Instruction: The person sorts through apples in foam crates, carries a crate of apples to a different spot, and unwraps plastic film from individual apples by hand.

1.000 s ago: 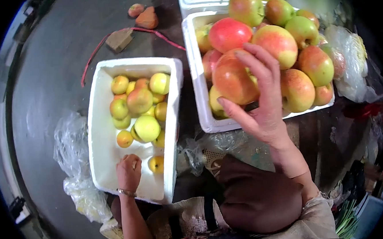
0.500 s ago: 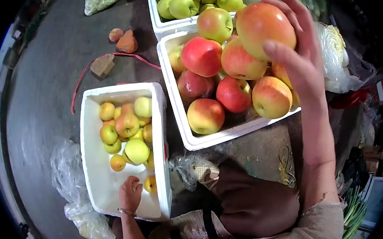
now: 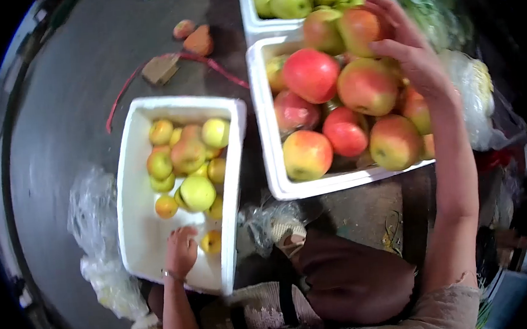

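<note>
My right hand (image 3: 412, 56) is curled round a yellow-red apple (image 3: 361, 30) at the far side of a white foam box (image 3: 277, 179) full of large red and yellow apples. This apple sits beside a greenish-yellow apple (image 3: 323, 32) and above a red-striped one (image 3: 368, 87). Inside a smaller white foam box (image 3: 137, 234), my left hand (image 3: 182, 251) is low over the near end with loosely bent fingers apart; no object shows in it. A small yellow apple (image 3: 211, 241) lies just right of it, and several small apples (image 3: 187, 154) cluster farther back.
Another foam box (image 3: 257, 25) with green apples stands behind. Stones (image 3: 199, 42), a block (image 3: 160, 69) and a red strap (image 3: 125, 88) lie on the floor. Plastic bags (image 3: 93, 213) lie at left; wrapped cabbage (image 3: 468, 83) and leafy greens (image 3: 426, 6) are at right.
My right hand has moved the held apple away from me and lower, to the far side of the apple pile. My left hand stays in the smaller box. The whole view has shifted slightly.
</note>
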The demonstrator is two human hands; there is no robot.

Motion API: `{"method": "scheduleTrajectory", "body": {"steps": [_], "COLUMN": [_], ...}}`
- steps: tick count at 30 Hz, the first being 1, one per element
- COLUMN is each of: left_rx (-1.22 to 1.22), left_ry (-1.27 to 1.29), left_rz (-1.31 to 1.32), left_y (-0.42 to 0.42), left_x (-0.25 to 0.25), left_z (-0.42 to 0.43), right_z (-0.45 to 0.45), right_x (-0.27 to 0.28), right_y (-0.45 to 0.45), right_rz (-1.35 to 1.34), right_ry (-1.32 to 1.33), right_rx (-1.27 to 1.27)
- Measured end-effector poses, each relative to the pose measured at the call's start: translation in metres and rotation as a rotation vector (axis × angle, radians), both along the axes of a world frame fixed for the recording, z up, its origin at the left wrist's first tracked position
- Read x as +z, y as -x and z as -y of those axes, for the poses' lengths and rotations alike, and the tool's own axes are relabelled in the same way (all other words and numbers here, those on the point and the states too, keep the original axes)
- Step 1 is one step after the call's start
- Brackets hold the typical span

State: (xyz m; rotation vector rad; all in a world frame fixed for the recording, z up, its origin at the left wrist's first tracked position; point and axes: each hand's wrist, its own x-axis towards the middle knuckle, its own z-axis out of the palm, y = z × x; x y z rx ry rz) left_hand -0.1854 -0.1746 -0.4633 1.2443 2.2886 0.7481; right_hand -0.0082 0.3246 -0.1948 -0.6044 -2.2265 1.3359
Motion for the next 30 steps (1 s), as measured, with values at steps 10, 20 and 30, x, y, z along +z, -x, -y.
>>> {"method": "scheduleTrajectory", "body": {"steps": [10,20,30], "left_rx": [0.231,0.225,0.307], "left_ry": [0.086,0.368,0.508], "left_rz": [-0.002,-0.273,-0.324], "left_y": [0.003,0.004,0.016], "left_x": [0.030,0.038,0.018], "left_z": [-0.017,-0.034,-0.016], "right_z": [0.065,0.212,0.234], "right_x": [-0.009,-0.082,-0.125], "right_y": [-0.002,0.014,0.002], "right_rz": [0.124,0.178,0.260], "right_ry": [-0.474,-0.074,0.109], "right_rx": [-0.142,0.768,0.966]}}
